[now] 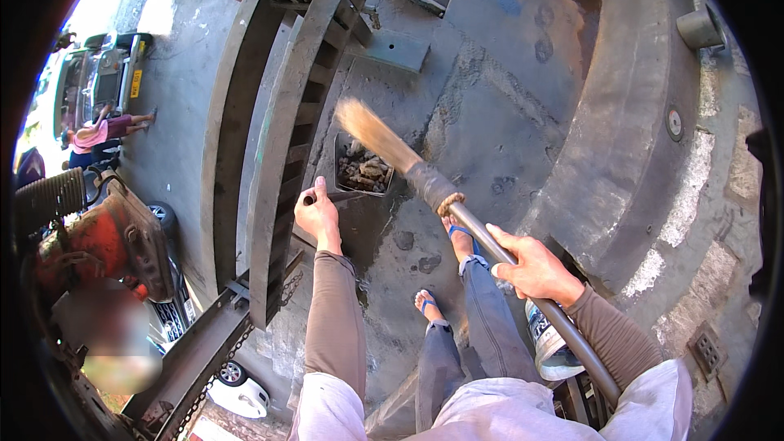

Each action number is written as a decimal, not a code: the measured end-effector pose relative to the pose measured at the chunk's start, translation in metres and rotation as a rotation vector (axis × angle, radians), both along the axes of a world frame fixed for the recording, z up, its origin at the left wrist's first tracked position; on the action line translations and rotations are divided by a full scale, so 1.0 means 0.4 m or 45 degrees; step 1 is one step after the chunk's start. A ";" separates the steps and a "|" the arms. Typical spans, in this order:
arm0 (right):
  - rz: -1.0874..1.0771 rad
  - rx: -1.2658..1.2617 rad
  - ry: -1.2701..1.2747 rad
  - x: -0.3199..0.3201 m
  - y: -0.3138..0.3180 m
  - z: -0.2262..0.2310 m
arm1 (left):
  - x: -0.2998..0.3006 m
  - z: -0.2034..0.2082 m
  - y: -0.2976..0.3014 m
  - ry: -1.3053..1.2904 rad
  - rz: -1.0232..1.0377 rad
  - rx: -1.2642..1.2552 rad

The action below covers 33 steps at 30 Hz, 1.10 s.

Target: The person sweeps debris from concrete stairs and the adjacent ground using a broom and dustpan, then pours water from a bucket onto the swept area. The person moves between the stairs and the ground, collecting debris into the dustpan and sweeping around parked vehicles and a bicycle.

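Note:
My right hand [539, 265] grips the long dark handle of a broom [384, 139], palm over the shaft. Its straw bristles spread up and left, bound by a dark wrap and a rope ring. My left hand [318, 216] is closed round a dark rod-like handle, its round end showing at the fist. That handle appears to lead to a square dustpan [384, 192] just beyond the hand. Brown and grey lumps of debris [363, 170] fill the pan. The bristles hover or rest beside the pan's far edge; contact cannot be made out.
A ribbed metal frame [282, 139] with chains stands close on my left. A curved concrete wall [629, 114] bounds the right. By my right leg is a white bucket [551, 343]. Farther left are a red machine [98, 237], a parked vehicle [106, 82] and people.

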State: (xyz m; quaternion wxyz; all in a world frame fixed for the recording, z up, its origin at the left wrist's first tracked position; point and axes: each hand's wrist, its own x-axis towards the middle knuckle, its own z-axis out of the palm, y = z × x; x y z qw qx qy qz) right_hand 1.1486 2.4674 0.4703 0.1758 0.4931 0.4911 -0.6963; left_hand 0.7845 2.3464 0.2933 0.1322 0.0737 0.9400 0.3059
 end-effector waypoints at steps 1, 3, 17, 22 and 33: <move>-0.037 0.022 -0.002 -0.004 0.012 0.001 | -0.003 -0.001 0.003 -0.015 -0.006 0.030; -0.139 0.100 0.132 -0.055 0.039 -0.050 | -0.003 0.000 0.004 0.033 -0.043 -0.022; 0.215 0.288 0.072 -0.010 -0.107 0.003 | -0.025 -0.026 -0.108 0.008 0.113 0.096; 0.144 0.307 0.126 -0.170 -0.036 -0.207 | 0.005 0.002 -0.245 -0.324 0.370 0.275; 0.673 0.723 0.155 -0.578 0.102 -0.509 | 0.043 0.031 -0.411 -0.255 0.567 0.237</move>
